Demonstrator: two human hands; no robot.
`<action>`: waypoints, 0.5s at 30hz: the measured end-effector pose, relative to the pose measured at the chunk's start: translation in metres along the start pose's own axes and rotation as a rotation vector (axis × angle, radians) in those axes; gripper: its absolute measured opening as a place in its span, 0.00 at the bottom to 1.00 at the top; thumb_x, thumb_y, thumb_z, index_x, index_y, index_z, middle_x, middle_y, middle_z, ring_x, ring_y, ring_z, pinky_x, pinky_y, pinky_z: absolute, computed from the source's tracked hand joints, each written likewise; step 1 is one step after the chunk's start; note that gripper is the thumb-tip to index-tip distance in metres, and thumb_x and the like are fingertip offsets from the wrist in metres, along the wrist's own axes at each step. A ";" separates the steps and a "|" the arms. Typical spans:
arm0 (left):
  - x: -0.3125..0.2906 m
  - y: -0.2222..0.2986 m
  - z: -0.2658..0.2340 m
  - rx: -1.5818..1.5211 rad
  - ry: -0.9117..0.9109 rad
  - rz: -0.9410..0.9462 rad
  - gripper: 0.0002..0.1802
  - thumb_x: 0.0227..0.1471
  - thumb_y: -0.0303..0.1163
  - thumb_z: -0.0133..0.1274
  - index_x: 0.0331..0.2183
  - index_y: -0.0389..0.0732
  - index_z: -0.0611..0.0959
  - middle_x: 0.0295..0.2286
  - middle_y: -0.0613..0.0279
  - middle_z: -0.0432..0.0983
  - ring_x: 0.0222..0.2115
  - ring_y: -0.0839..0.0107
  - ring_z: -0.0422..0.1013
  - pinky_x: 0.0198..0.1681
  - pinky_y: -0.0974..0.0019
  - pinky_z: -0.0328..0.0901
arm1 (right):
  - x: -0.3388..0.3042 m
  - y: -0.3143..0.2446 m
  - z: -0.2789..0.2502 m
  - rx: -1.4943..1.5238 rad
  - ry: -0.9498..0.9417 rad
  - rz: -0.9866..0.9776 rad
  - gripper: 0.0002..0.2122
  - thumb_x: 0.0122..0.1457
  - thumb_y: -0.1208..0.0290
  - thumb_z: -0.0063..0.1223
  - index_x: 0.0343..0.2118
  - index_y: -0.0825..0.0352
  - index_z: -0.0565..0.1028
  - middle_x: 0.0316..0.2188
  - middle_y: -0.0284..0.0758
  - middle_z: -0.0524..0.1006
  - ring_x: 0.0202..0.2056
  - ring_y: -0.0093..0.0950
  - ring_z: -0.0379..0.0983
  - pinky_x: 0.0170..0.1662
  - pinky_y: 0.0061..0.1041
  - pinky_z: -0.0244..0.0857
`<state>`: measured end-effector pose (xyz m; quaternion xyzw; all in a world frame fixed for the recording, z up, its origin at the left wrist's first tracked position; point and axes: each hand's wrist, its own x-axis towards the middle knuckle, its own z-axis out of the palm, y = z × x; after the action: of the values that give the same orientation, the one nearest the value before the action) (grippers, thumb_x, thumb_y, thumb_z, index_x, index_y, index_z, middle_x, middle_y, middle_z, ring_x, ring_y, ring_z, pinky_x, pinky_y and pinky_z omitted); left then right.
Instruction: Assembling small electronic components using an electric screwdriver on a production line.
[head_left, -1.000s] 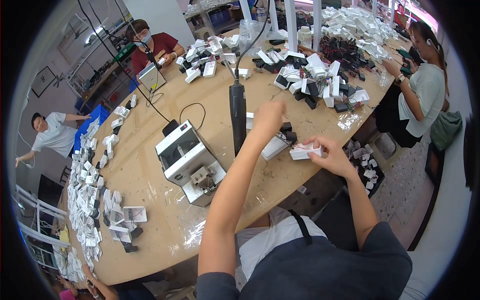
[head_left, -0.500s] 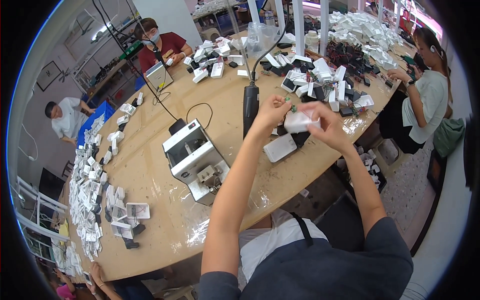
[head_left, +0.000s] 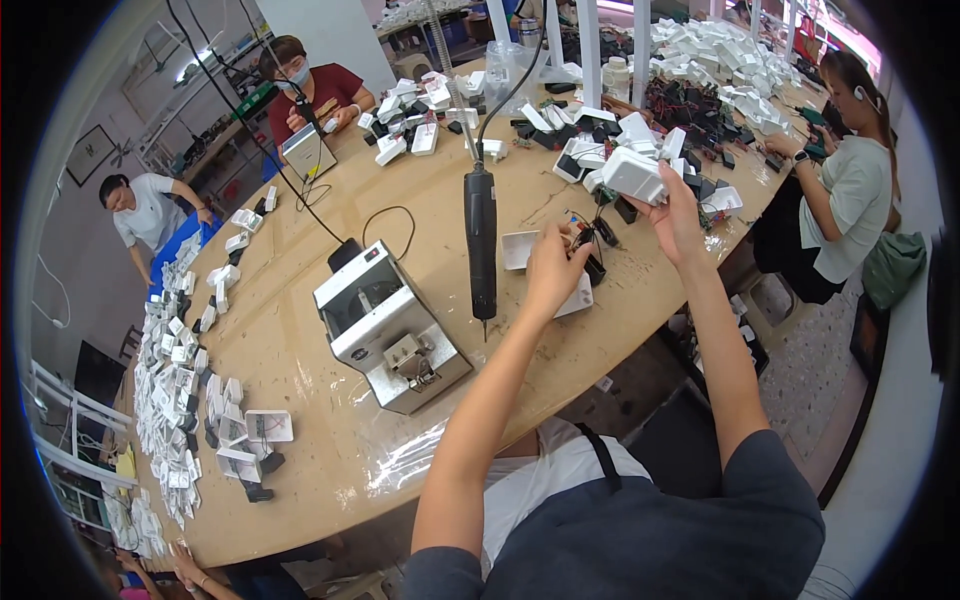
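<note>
Head view shows the two hands drawn apart, where half a second ago they were close together over a blurred white piece and a small green part; each is now occupied separately. Raised to the far right of its earlier place, a white case [head_left: 632,172] sits tilted in the right hand [head_left: 682,215], pinched at its near right edge between thumb and fingers. Lower and to the left, the left hand [head_left: 555,270] has its fingers bent among dark wired parts [head_left: 604,232] (whether they grip anything, I cannot tell). Case and shells look like smooth, matt plastic, boxy with rounded corners; the dark parts are small blocks trailing thin wires. A white shell [head_left: 573,300] lies partly under that hand, and a shallow white tray [head_left: 516,250] just left. Farther left hangs a black, cylindrical electric screwdriver [head_left: 481,240], beside an angular metal machine [head_left: 385,335] on the brown, glossy tabletop [head_left: 320,420].
</note>
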<state>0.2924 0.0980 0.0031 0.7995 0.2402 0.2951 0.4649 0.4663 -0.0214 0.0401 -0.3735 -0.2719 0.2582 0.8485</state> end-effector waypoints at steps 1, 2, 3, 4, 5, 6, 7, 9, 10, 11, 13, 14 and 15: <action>0.003 -0.009 -0.002 0.165 -0.006 0.058 0.22 0.50 0.33 0.62 0.46 0.37 0.75 0.36 0.48 0.77 0.40 0.48 0.73 0.45 0.46 0.64 | -0.002 -0.004 0.014 0.015 0.005 0.032 0.23 0.68 0.61 0.49 0.55 0.77 0.66 0.52 0.43 0.73 0.51 0.35 0.75 0.58 0.38 0.72; 0.006 -0.015 -0.002 0.327 -0.018 0.119 0.19 0.49 0.32 0.63 0.44 0.40 0.77 0.35 0.52 0.79 0.38 0.50 0.75 0.44 0.46 0.65 | -0.002 -0.003 0.019 0.014 0.004 0.031 0.23 0.68 0.61 0.49 0.55 0.77 0.66 0.52 0.43 0.73 0.51 0.35 0.75 0.58 0.38 0.72; 0.008 -0.020 0.002 0.410 0.088 0.223 0.12 0.49 0.30 0.61 0.38 0.42 0.81 0.34 0.55 0.81 0.35 0.51 0.77 0.38 0.48 0.68 | -0.003 -0.002 0.022 0.037 0.001 0.042 0.23 0.68 0.61 0.49 0.56 0.76 0.65 0.52 0.44 0.73 0.53 0.35 0.74 0.59 0.37 0.72; 0.011 -0.016 0.002 0.407 0.086 0.224 0.12 0.49 0.30 0.61 0.38 0.42 0.81 0.34 0.55 0.81 0.35 0.51 0.77 0.38 0.48 0.68 | -0.003 -0.003 0.020 0.058 0.002 0.053 0.24 0.68 0.61 0.49 0.57 0.76 0.64 0.53 0.44 0.72 0.54 0.35 0.73 0.59 0.37 0.72; 0.016 -0.009 -0.003 0.467 0.073 0.203 0.09 0.50 0.29 0.60 0.36 0.41 0.82 0.33 0.53 0.81 0.35 0.51 0.77 0.37 0.48 0.68 | -0.003 -0.003 0.017 0.058 0.004 0.052 0.24 0.68 0.61 0.49 0.57 0.76 0.64 0.53 0.44 0.72 0.54 0.35 0.73 0.59 0.37 0.72; 0.021 0.000 -0.008 0.527 0.062 0.181 0.06 0.50 0.28 0.59 0.34 0.41 0.83 0.32 0.52 0.81 0.34 0.50 0.78 0.35 0.48 0.69 | -0.002 -0.004 0.013 0.033 -0.019 0.046 0.24 0.67 0.61 0.49 0.58 0.76 0.63 0.54 0.44 0.71 0.55 0.35 0.72 0.59 0.38 0.71; 0.025 0.011 -0.009 0.639 0.112 0.215 0.03 0.51 0.25 0.57 0.30 0.41 0.84 0.28 0.51 0.81 0.34 0.48 0.78 0.37 0.49 0.70 | -0.003 -0.004 0.009 0.007 -0.036 0.040 0.24 0.67 0.61 0.49 0.58 0.76 0.63 0.55 0.44 0.70 0.56 0.35 0.71 0.60 0.38 0.71; 0.034 0.024 -0.021 0.688 0.083 0.275 0.03 0.50 0.24 0.57 0.30 0.40 0.83 0.30 0.50 0.80 0.35 0.48 0.77 0.37 0.49 0.70 | -0.004 -0.005 0.012 0.064 -0.002 0.069 0.25 0.67 0.62 0.50 0.58 0.76 0.62 0.55 0.45 0.69 0.57 0.36 0.70 0.60 0.37 0.70; 0.037 0.031 -0.028 0.734 0.052 0.335 0.04 0.49 0.23 0.56 0.30 0.40 0.83 0.32 0.49 0.79 0.36 0.49 0.77 0.38 0.50 0.71 | -0.005 -0.005 0.012 0.118 0.033 0.098 0.26 0.66 0.62 0.50 0.59 0.77 0.62 0.56 0.46 0.69 0.57 0.38 0.69 0.61 0.37 0.70; 0.036 0.043 -0.036 0.711 0.038 0.360 0.06 0.48 0.22 0.55 0.32 0.37 0.82 0.40 0.47 0.74 0.40 0.48 0.74 0.39 0.49 0.71 | -0.002 -0.005 0.004 0.119 0.036 0.097 0.26 0.66 0.62 0.50 0.59 0.77 0.62 0.56 0.46 0.69 0.57 0.38 0.69 0.61 0.37 0.70; 0.039 0.058 -0.038 0.716 0.101 0.352 0.07 0.47 0.20 0.56 0.33 0.36 0.81 0.43 0.46 0.71 0.42 0.48 0.72 0.39 0.48 0.71 | 0.002 -0.006 -0.010 0.691 -0.192 0.342 0.21 0.66 0.62 0.50 0.52 0.77 0.65 0.49 0.45 0.71 0.52 0.39 0.71 0.58 0.33 0.72; 0.040 0.062 -0.037 0.719 0.167 0.344 0.09 0.46 0.19 0.56 0.35 0.34 0.79 0.46 0.46 0.67 0.44 0.47 0.70 0.40 0.48 0.71 | 0.001 -0.006 -0.009 0.691 -0.192 0.341 0.21 0.66 0.62 0.50 0.52 0.77 0.65 0.49 0.45 0.71 0.52 0.39 0.71 0.58 0.33 0.72; 0.040 0.057 -0.033 0.718 0.167 0.346 0.09 0.46 0.19 0.56 0.35 0.34 0.79 0.46 0.46 0.67 0.44 0.47 0.70 0.40 0.48 0.71 | 0.000 -0.005 -0.007 0.730 -0.332 0.343 0.18 0.66 0.63 0.48 0.46 0.75 0.65 0.44 0.43 0.70 0.48 0.37 0.71 0.56 0.32 0.73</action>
<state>0.3040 0.1184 0.0769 0.9129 0.2266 0.3302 0.0786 0.4726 -0.0278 0.0400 -0.0420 -0.2295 0.5311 0.8145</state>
